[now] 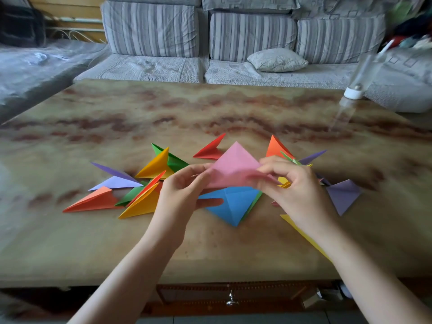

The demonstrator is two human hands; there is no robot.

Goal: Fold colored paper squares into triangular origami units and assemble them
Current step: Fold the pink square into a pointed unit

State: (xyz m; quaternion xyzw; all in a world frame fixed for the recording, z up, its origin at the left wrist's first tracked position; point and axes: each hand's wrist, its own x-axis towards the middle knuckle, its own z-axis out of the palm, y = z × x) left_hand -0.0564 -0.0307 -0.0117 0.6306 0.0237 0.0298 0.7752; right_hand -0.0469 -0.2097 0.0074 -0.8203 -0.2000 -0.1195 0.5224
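Hanging between two bare hands just above the table (210,108), a pink paper (233,168) was folded into a kite-like shape, its tip pointing away from the person. The left hand (180,195) pinched its left corner, thumb and fingers (198,170) closed together on the sheet. The right hand (297,190) held its right corner, fingers curled and clamped on the lower edge, which was blurred.

Directly beneath it a blue paper (230,202) lay flat on the table, creased into a diamond, with a green edge showing under its right side. To the left lay a loose cluster of folded units (142,202) in orange, yellow, green and purple, some overlapping. A red unit (210,148) sat just beyond the pink paper, and an orange unit (277,148) stood past the right hand. A purple piece (343,195) lay to the right, and a yellow sheet (301,232) ran under the right forearm.

A clear bottle (355,90) with a white cap was at the table's far right edge. A striped grey sofa (233,43) with a pillow (277,59) faced the table.
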